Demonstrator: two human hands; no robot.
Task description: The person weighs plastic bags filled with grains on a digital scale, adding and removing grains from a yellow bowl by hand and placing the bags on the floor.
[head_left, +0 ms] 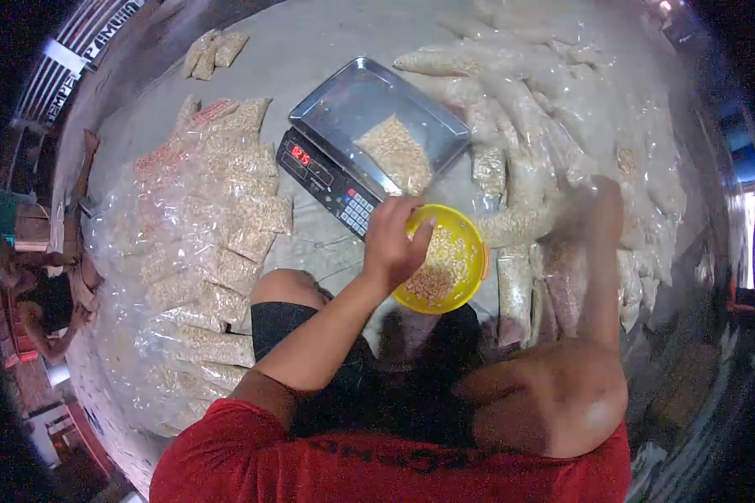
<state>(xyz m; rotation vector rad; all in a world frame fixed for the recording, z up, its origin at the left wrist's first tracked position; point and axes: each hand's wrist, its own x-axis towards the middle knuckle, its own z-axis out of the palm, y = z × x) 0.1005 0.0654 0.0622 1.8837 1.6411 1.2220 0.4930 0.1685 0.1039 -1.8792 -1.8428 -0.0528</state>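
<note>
My left hand (398,239) grips the near-left rim of a yellow bowl (481,281), its thumb over the inside. Pale, bean-like pieces (430,282) lie in the bowl. My right hand (597,205) is smeared by motion over the plastic bags at the right, so its fingers and anything in them are unclear. Ahead of the bowl stands a digital scale (319,186) with red digits and a metal tray (356,88). On that tray rests a filled clear bag (398,155) of similar pale pieces.
Many filled clear bags (218,218) lie in overlapping rows on the left. More long filled bags (512,126) are heaped on the right. A small group of bags (214,54) sits at the far left. Another person (50,293) is at the left edge.
</note>
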